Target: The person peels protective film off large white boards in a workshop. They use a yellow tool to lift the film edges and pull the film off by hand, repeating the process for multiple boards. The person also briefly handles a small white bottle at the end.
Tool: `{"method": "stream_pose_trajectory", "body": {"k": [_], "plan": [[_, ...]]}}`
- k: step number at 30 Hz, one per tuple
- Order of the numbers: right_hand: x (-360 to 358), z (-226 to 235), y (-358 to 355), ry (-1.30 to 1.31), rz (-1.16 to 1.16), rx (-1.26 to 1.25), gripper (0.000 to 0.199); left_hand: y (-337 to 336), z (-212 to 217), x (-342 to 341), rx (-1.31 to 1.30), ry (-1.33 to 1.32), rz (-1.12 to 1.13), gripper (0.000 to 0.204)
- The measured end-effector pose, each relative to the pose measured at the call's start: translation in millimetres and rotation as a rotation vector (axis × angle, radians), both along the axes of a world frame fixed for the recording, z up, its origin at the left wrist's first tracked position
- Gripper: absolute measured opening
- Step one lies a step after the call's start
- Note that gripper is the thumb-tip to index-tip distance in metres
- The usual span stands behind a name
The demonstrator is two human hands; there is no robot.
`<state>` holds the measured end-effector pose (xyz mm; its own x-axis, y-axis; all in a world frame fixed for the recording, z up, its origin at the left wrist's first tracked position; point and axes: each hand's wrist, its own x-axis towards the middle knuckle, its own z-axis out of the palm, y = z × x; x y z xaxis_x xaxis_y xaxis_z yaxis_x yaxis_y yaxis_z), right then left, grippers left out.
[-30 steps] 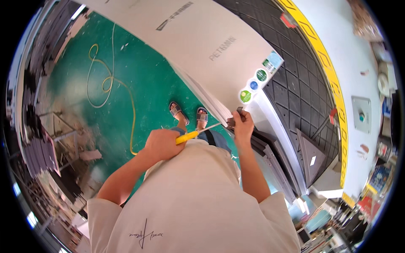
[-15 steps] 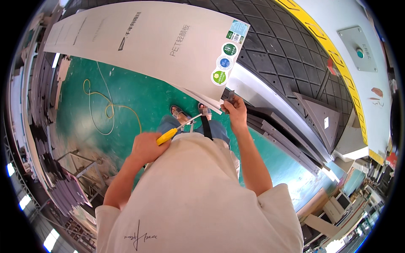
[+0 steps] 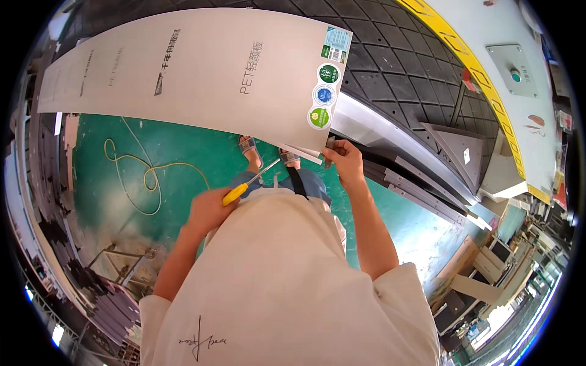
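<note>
A yellow-handled screwdriver (image 3: 234,194) is gripped in my left hand (image 3: 209,211), in front of my waist. Its metal shaft points up and to the right, apart from the panel. With fingers pinched, my right hand (image 3: 347,163) holds a small flat grey metal piece (image 3: 329,160) upright at the near right corner of a long beige panel (image 3: 213,73). The piece appears to touch the panel's edge there; my fingers hide part of it. Printed text and round green and blue stickers (image 3: 324,94) mark the panel's right end. Beneath that corner, another pale board edge (image 3: 308,155) shows.
A black gridded machine bed (image 3: 390,67) lies beyond the panel, edged by a yellow-striped white housing (image 3: 488,110). Dark metal strips (image 3: 421,192) are on my right. A yellow hose (image 3: 149,174) loops across the green floor (image 3: 97,177). Stacked boards (image 3: 101,314) stand at left.
The metal piece, which stuck up above my right fingers, now sits lower along the panel's corner. The screwdriver has shifted slightly left in view, still in my left hand. My view has turned a little.
</note>
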<state>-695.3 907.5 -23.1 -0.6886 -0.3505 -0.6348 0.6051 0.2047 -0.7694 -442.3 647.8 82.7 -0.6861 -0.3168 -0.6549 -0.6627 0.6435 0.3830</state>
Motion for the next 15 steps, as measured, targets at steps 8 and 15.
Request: {"method": "stream_pose_trajectory", "body": {"k": [8,15], "plan": [[12.0,-3.4,-5.2,0.186,-0.018,0.168,0.018,-77.7,-17.4,-6.1,0.02,0.047,-0.03,0.032],[30.3,6.5,-17.6,0.366,-0.031,0.357,0.02,-125.8,-6.8,-17.4,0.0,0.045,-0.091,0.035]]}}
